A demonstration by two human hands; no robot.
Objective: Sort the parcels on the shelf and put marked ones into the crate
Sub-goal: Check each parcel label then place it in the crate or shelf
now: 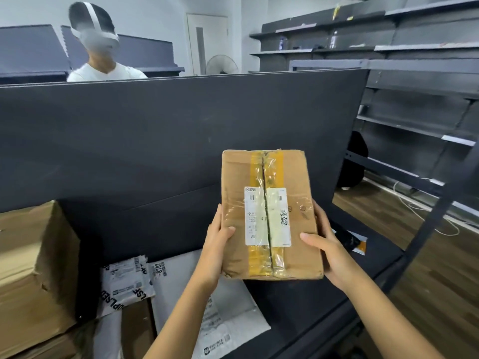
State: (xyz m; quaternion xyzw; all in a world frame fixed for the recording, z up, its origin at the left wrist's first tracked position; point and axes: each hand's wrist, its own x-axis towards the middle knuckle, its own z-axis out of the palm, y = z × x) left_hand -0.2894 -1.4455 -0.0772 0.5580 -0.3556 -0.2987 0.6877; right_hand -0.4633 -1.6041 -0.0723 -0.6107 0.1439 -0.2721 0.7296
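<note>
Checker: Parcel (270, 216) first. Where is it in the head view?

Sorter: It is lifted clear of the shelf (311, 294), in front of the dark back panel (155, 151), with its broad face tipped up toward the camera. Both hands grip it. The left hand (217, 237) clasps the left edge with the thumb lying on the top face. The right hand (329, 247) wraps the right edge, thumb just beside the shipping label (267, 216).

Checker: Why hold it like that?

Sorter: For reading, I'd judge. With 2 hands on opposite edges, the label and the yellow tape (264, 263) stay uncovered, so anything written on that face can be checked.

Checker: Is it marked, then?

Sorter: Hard to say. Small brownish spots (302, 208) sit right of the label, but they're too small to tell a mark from a scuff.

Checker: And the crate?

Sorter: It's not in view. If this parcel counts as marked, it has to be carried out of frame. Otherwise it goes back among the rest.

Checker: What is the rest?

Sorter: A large cardboard box (31, 268) stands at the left. Just beside it a printed mailer (127, 283) lies next to a bigger white mailer (228, 320), which sits under the left forearm. A black-and-orange packet (350, 240) lies on the shelf behind the right hand. Another person (103, 68) is beyond the panel.
</note>
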